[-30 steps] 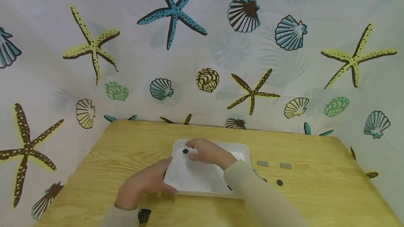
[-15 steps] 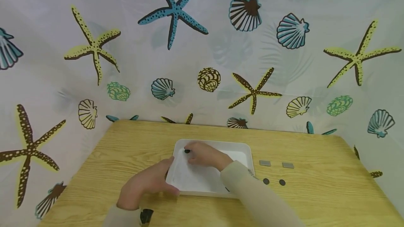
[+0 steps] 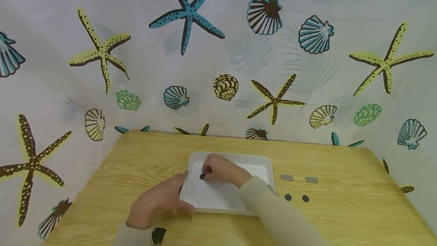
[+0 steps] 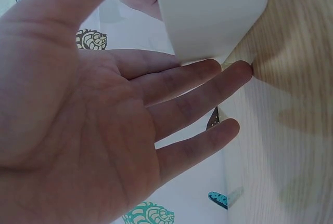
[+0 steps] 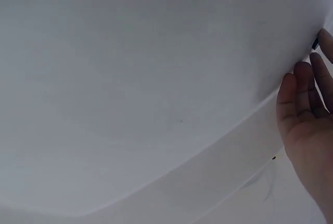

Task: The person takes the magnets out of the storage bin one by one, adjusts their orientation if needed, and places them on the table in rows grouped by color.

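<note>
A shallow white tray (image 3: 201, 196) lies on the wooden table. My left hand (image 3: 164, 194) spans its near left corner, thumb along the front wall and index finger at the left side. In the left wrist view the fingers (image 4: 192, 104) are straight and spread, with tips against the tray's outer wall and the tabletop. Inside the tray, my right hand (image 3: 222, 169) pinches a small black disc (image 3: 202, 177) between thumb and fingertips, low over the tray floor. The right wrist view shows a dark edge of the disc (image 5: 315, 43) by the fingertips. My right forearm covers the tray's near right part.
Right of the tray lie two grey rectangular pieces (image 3: 286, 177) and, closer to me, two dark discs (image 3: 288, 197). A curtain (image 3: 211, 60) printed with starfish and shells hangs behind the table (image 3: 146, 155).
My right hand, open above the disc a second ago, has closed its fingertips on it. The disc has come towards me inside the tray. My left hand keeps its place at the corner.
</note>
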`<act>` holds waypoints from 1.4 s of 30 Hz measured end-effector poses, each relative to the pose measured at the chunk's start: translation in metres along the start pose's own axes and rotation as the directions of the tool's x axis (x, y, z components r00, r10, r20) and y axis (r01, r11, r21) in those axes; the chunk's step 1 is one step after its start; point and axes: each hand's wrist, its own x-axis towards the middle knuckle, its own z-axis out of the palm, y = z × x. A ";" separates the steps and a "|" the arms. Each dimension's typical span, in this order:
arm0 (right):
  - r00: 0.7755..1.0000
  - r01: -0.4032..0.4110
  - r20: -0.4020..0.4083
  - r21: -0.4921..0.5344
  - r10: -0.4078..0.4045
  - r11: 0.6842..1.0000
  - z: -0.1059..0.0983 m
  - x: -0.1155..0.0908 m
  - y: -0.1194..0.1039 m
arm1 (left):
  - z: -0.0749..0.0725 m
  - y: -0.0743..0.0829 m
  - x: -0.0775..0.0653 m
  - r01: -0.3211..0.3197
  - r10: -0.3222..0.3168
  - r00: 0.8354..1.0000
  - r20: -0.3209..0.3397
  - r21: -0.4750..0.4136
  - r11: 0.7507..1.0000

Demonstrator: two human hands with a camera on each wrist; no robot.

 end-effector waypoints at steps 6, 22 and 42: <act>1.000 0.013 -0.002 0.015 -0.013 1.000 0.002 0.002 -0.002 | -0.002 0.001 -0.001 -0.009 0.009 1.000 0.006 -0.004 1.000; 1.000 0.001 0.030 -0.028 0.000 1.000 -0.003 -0.001 -0.004 | -0.001 0.000 0.001 -0.027 0.027 1.000 0.009 -0.023 0.999; 1.000 0.021 -0.002 -0.057 -0.021 0.998 -0.047 -0.031 -0.004 | 0.002 0.004 0.003 0.088 -0.088 0.996 -0.016 0.002 0.996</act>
